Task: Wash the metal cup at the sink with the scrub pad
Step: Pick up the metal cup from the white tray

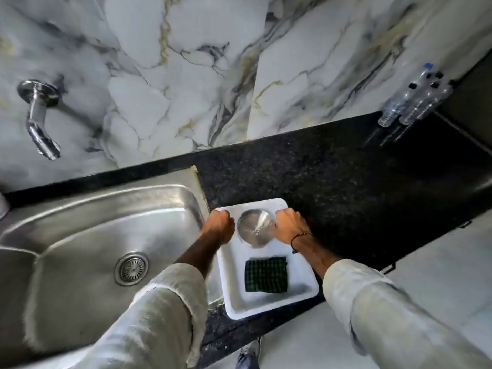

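A round metal cup stands in the far half of a white tray on the black counter, just right of the sink. A dark green scrub pad lies flat in the tray's near half. My left hand is closed over the tray's far left rim, a little left of the cup. My right hand is closed on the tray's far right rim, with its fingers right beside the cup; whether they touch it I cannot tell.
The steel sink with its drain fills the left, and a chrome tap comes out of the marble wall above it. The speckled black counter runs right to several plastic bottles at the back.
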### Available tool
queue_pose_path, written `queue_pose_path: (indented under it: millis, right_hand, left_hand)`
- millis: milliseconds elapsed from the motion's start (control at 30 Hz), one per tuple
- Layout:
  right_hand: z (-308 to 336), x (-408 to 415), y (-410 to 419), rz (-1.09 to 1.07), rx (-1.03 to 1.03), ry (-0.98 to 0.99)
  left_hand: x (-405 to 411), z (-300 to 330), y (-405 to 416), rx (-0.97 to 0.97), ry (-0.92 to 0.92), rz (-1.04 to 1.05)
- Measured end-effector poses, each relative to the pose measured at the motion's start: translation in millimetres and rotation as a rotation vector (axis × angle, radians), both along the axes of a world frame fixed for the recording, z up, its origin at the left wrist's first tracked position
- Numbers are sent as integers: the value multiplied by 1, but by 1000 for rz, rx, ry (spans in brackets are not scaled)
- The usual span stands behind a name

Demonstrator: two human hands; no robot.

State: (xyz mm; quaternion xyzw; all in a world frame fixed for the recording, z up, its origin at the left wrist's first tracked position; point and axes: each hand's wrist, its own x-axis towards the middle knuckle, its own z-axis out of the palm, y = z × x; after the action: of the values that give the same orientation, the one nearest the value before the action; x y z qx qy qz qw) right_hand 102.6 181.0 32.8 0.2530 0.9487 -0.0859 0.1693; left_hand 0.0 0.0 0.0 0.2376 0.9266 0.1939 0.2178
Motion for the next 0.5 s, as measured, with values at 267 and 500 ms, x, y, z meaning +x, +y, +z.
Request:
queue_pose_path:
  millis: [267, 500]
  right_hand:
    - [-30, 3, 13, -207, -214, 58]
    - [-22, 5, 6, -555, -589, 259]
  left_hand:
    - [25, -24, 38, -49, -118, 207]
    - [23, 6, 4, 79, -104, 313]
